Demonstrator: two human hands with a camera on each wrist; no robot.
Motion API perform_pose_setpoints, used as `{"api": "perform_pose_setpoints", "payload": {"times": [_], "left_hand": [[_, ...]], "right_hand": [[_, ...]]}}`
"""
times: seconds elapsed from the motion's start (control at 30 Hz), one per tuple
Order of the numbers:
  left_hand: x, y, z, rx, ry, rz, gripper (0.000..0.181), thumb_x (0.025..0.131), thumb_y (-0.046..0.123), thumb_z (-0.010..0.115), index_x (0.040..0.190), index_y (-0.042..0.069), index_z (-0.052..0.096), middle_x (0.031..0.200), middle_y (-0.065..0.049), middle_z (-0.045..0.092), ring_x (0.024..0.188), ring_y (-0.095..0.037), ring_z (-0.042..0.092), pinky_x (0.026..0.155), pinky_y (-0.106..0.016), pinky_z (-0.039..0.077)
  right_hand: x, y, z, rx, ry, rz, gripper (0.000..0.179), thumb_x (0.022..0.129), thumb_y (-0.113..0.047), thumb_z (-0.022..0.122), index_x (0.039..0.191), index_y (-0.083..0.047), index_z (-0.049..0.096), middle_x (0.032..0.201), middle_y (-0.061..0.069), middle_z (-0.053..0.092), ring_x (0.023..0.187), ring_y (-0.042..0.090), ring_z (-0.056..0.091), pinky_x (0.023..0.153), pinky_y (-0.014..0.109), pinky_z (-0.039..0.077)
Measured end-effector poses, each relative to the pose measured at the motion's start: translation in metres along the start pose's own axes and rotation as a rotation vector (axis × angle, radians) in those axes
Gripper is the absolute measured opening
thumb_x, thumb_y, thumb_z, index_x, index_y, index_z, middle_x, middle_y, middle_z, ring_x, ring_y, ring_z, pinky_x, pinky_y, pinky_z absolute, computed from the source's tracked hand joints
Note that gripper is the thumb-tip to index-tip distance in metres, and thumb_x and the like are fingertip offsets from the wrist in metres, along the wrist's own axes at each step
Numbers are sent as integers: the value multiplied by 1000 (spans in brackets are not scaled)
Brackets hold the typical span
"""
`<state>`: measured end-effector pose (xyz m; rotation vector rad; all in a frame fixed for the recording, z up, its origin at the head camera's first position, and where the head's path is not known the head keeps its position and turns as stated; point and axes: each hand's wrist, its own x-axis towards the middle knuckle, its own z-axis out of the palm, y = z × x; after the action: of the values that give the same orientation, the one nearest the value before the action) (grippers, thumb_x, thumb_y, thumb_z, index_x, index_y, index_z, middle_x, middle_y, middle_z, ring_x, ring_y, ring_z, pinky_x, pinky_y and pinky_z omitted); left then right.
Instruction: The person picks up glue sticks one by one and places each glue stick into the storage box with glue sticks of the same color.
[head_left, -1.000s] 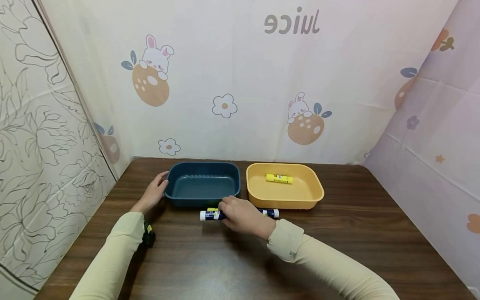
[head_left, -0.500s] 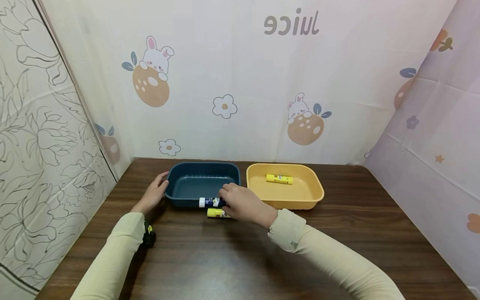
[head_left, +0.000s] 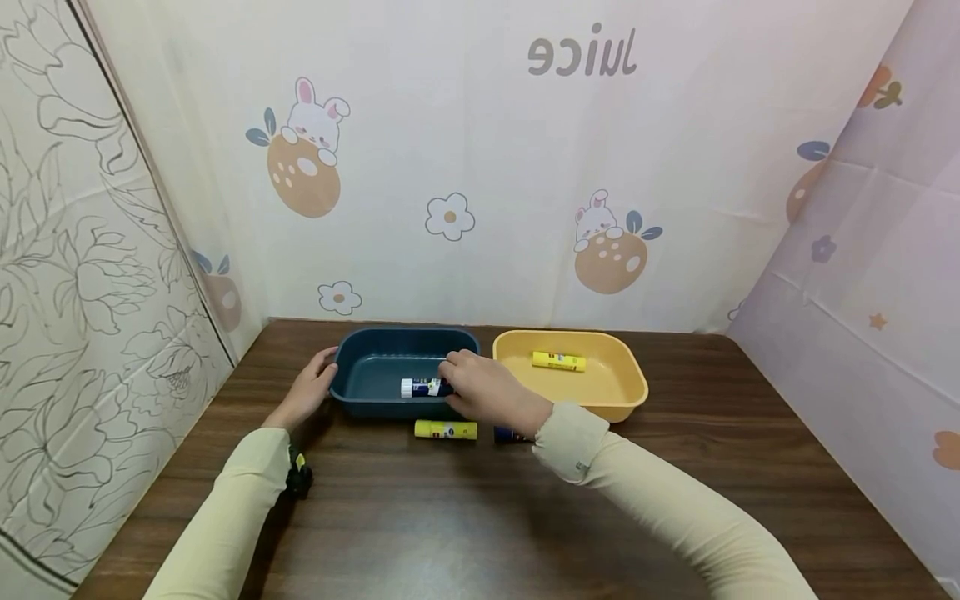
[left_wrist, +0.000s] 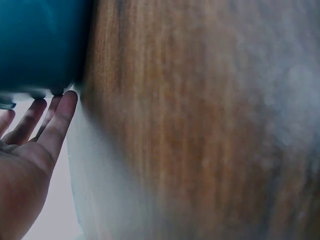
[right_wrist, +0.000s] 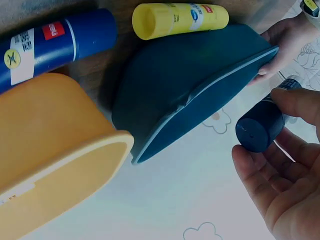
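Observation:
My right hand (head_left: pixel 487 387) pinches a dark blue glue stick (head_left: pixel 424 387) with a white end, over the front part of the dark teal bin (head_left: pixel 405 410). In the right wrist view, thumb and fingers sit around the glue stick (right_wrist: pixel 260 125), its round end facing the camera. The left hand (head_left: pixel 306 390) rests against the bin's left end, and in the left wrist view its fairly straight fingers (left_wrist: pixel 60 120) touch the bin wall (left_wrist: pixel 40 45). A yellow glue stick (head_left: pixel 446 430) lies on the table in front of the bin. Another blue glue stick (head_left: pixel 512 434) lies partly hidden beneath my right wrist.
A yellow bin (head_left: pixel 630 392) stands to the right of the teal one, with a yellow glue stick (head_left: pixel 558 361) inside. Both stand near the back edge of the brown wooden table (head_left: pixel 390 517), before a printed curtain (head_left: pixel 480 133).
My right hand has lifted the blue glue stick from the front of the table up over the teal bin, uncovering the yellow glue stick. The left hand has stayed at the bin's end.

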<state>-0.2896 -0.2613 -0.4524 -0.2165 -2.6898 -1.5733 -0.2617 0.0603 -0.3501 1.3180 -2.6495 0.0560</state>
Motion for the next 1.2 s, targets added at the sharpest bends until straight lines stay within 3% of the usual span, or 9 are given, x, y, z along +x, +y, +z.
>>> {"api": "perform_pose_setpoints", "payload": {"times": [0.27, 0.83, 1.2], "left_hand": [[2, -1, 1, -18, 2, -44, 53, 105, 29, 29, 150, 3, 19, 141, -30, 34, 121, -42, 40, 92, -53, 41], [2, 0, 0, 6, 15, -43, 51, 106, 27, 28, 150, 2, 20, 138, -29, 37, 116, -39, 43, 87, -47, 43], [2, 1, 0, 0, 13, -48, 52, 105, 28, 28, 150, 3, 19, 139, -28, 36, 118, -40, 42, 89, -49, 42]], "right_hand": [[9, 6, 0, 26, -17, 41, 24, 88, -21, 70, 108, -9, 64, 97, 2, 60, 85, 12, 51, 73, 21, 48], [26, 25, 10, 37, 35, 68, 25, 86, -17, 71, 108, -6, 65, 99, 6, 61, 89, 16, 55, 76, 26, 50], [35, 34, 24, 44, 33, 117, 28, 86, -17, 72, 110, -6, 65, 99, 6, 60, 92, 17, 56, 79, 27, 50]]}}
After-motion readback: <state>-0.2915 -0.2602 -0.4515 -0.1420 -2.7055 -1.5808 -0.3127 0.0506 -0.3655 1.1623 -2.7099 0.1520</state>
